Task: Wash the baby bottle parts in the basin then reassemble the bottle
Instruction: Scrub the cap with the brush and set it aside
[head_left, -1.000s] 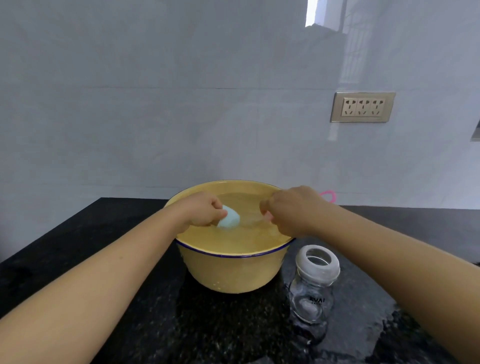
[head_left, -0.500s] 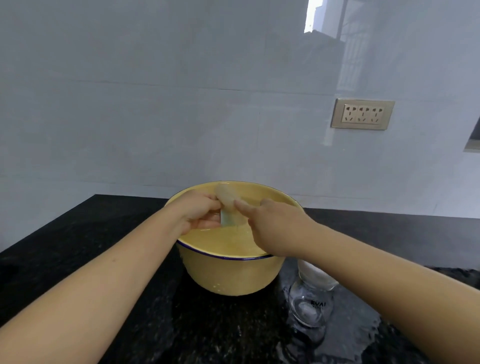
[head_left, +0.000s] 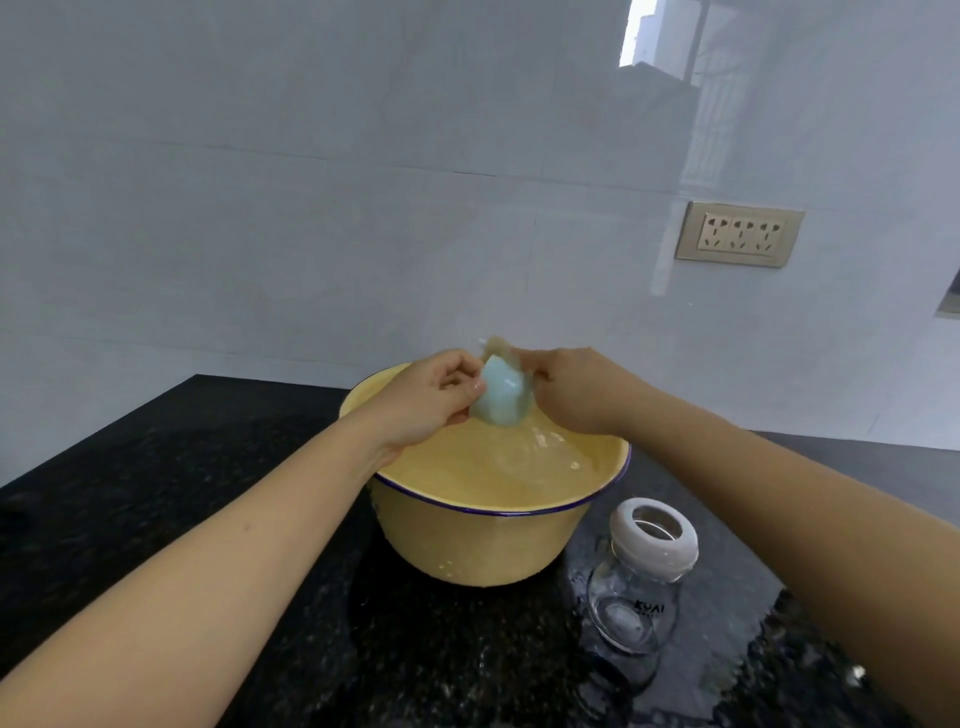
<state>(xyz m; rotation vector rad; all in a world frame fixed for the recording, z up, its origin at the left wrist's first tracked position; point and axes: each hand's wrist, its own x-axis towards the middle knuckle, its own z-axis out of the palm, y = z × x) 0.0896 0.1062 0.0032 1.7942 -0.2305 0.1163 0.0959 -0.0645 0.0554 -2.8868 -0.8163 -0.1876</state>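
A yellow basin (head_left: 483, 551) with a blue rim stands on the black counter, full of water. Above its far side, my left hand (head_left: 431, 397) grips a pale blue translucent bottle cap (head_left: 501, 402), tilted, with its lower edge near the water. My right hand (head_left: 571, 392) pinches the cap's right side; a clear part shows at the top between my fingers, too blurred to name. The clear glass bottle (head_left: 636, 597) with its white screw ring (head_left: 653, 538) on stands upright right of the basin, untouched.
The black stone counter (head_left: 208, 493) is wet around the bottle. A white tiled wall rises behind the basin, with a gold socket plate (head_left: 740, 234) on the right. Open counter lies to the left of the basin.
Both hands have lifted the blue cap up out of the water. My right hand moved left to take its right side, uncovering the bottle.
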